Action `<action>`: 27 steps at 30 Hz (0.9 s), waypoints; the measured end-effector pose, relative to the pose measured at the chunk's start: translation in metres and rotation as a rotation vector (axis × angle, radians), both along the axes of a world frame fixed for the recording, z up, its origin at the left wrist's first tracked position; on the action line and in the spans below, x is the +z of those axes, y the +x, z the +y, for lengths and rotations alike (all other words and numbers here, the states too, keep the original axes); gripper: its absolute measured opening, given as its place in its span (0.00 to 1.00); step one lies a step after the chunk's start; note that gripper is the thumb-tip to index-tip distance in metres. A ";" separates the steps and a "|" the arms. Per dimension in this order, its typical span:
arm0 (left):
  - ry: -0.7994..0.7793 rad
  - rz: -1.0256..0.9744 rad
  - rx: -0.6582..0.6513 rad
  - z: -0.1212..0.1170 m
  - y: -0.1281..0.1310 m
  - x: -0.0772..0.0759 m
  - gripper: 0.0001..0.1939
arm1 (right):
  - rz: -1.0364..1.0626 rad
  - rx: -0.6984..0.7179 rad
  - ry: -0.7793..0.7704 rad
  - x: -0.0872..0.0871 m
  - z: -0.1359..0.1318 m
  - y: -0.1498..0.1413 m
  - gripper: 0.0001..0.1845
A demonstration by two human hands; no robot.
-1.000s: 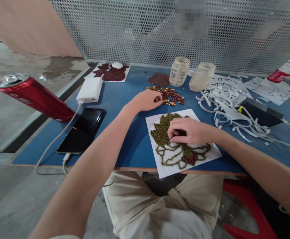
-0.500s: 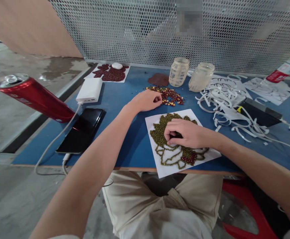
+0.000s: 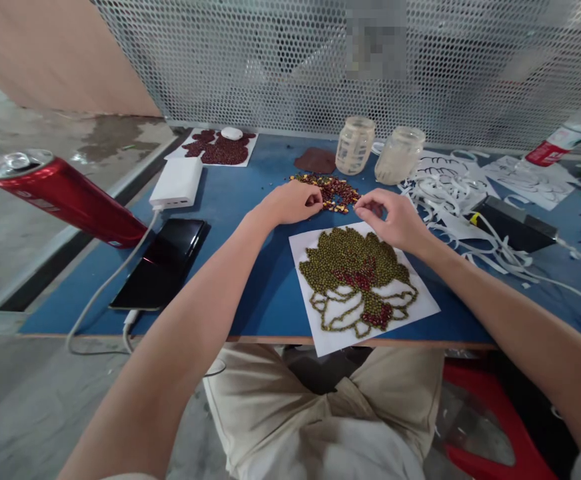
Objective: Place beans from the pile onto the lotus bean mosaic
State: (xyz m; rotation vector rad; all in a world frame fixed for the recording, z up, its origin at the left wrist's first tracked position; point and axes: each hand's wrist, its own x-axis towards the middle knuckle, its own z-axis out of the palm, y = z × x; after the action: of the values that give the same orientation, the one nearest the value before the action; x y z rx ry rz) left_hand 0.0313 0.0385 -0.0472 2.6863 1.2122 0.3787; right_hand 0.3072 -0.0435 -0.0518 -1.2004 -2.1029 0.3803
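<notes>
Worktop (image 3: 265, 287): blue, supporting all work materials. The red can (image 3: 70, 193) leans above its left side; the phone (image 3: 160, 263) lies flat near the left part of the front edge.

White sheet (image 3: 326, 341): your workpiece, set at the front edge of the worktop, right of its middle, with the near corner projecting past the edge. Dense green beans (image 3: 320, 260) cover the upper part. Red beans (image 3: 355, 277) form a central patch, with a second red group lower down. Several bean-outlined cells in the lower part show bare paper.

Hands: your left hand (image 3: 290, 203) rests at the left side of the loose pile (image 3: 338, 190), behind the sheet. Its grip is curled, fingertips close together; contents are hidden, so you cannot tell what it has hold of. Your right hand (image 3: 390, 217) is at the pile's right side, just beyond the sheet's far edge. Thumb and index finger are almost together; whether a bean sits between them cannot be told.

Step in hand, as judged: selecting single pieces from the mixed pile. The next move calls for a light two-finger pinch on one piece, without dragging its neighbours. For any pass over the sheet, keep your palm and wrist raised so that the laid beans stay undisturbed, and avoid pressing on the overhanging corner.
</notes>
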 end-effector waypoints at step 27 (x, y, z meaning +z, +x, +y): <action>0.009 -0.014 -0.008 0.001 -0.001 -0.002 0.15 | -0.432 -0.063 0.127 -0.022 0.032 0.020 0.21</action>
State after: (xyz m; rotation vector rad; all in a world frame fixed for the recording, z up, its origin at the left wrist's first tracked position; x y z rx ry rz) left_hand 0.0306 0.0392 -0.0494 2.6903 1.1984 0.4015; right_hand 0.3272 -0.0116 -0.0740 -1.3606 -2.3989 -0.0510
